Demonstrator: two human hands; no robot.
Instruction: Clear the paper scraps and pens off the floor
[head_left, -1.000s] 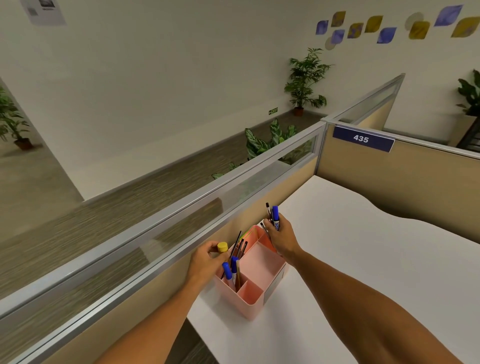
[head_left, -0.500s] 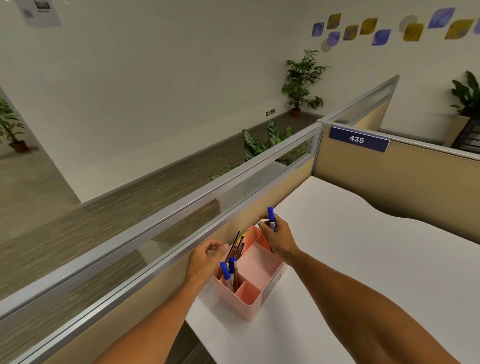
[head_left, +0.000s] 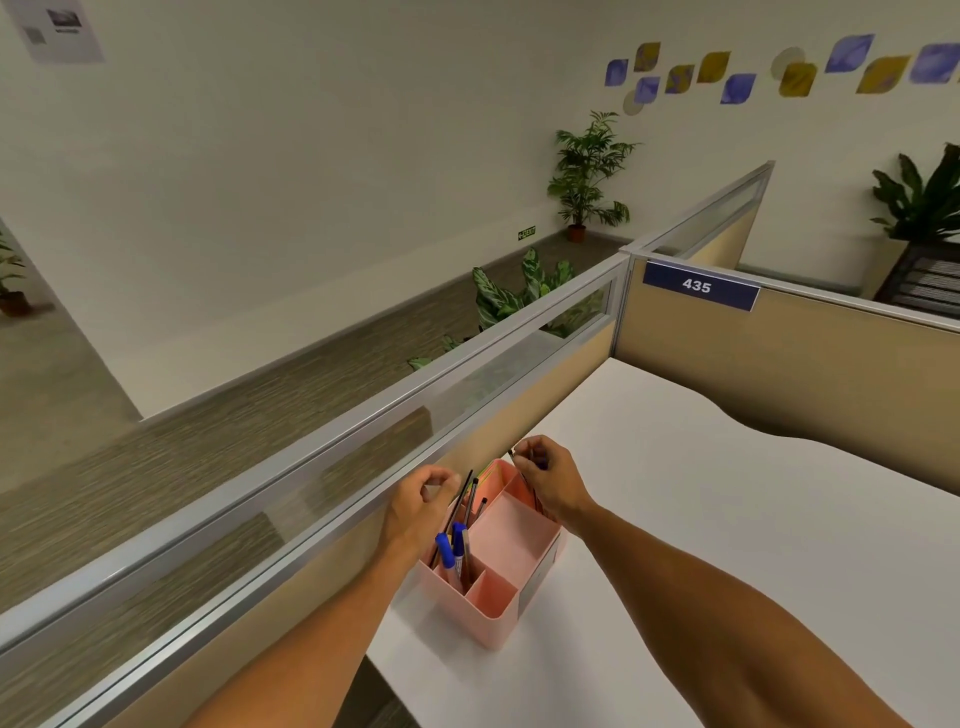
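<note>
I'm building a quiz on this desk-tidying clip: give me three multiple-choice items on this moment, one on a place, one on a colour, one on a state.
1. Where does the pink plastic desk organizer stand?
A. on the carpet
B. on the white desk, beside the glass-topped partition
C. on top of the partition

2. What colour are the caps of the two markers in the organizer's near-left compartment?
A. blue
B. red
C. green

3. What is the right hand doing?
A. lying flat on the desk
B. hanging at the person's side
C. closed in a grip on thin pens at the organizer's far end

Answers: 1 B, the organizer's base sits on the desk's left edge, next to the partition. 2 A, both caps are clearly blue. 3 C, the fingers curl around dark pen shafts above the far compartment, while the left hand holds nothing visible.
</note>
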